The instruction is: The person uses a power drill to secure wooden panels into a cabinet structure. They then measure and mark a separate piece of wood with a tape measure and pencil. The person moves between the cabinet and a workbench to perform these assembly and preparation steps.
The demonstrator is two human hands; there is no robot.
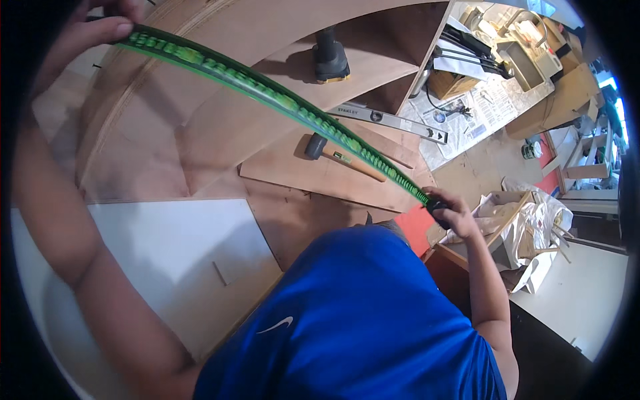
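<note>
A bright green tape measure blade (287,103) stretches diagonally in front of me, bowed slightly between both hands. At the upper left, my left hand (93,37) pinches its far end between thumb and fingers. My right hand (455,215) is closed around the dark case at the other end, most of which the fingers hide. Below the blade, a mallet (347,159) with a black head and wooden handle lies on a wooden board (287,170). A silver spirit level (393,121) rests just beyond it.
Curved wooden cabinetwork (133,127) fills the upper left, with a dark cordless power tool (330,60) on it. A white panel (173,247) lies at lower left. To the right are a newspaper-covered worktop (460,127), a sink (521,65), and a wooden box (497,230) with crumpled sheeting.
</note>
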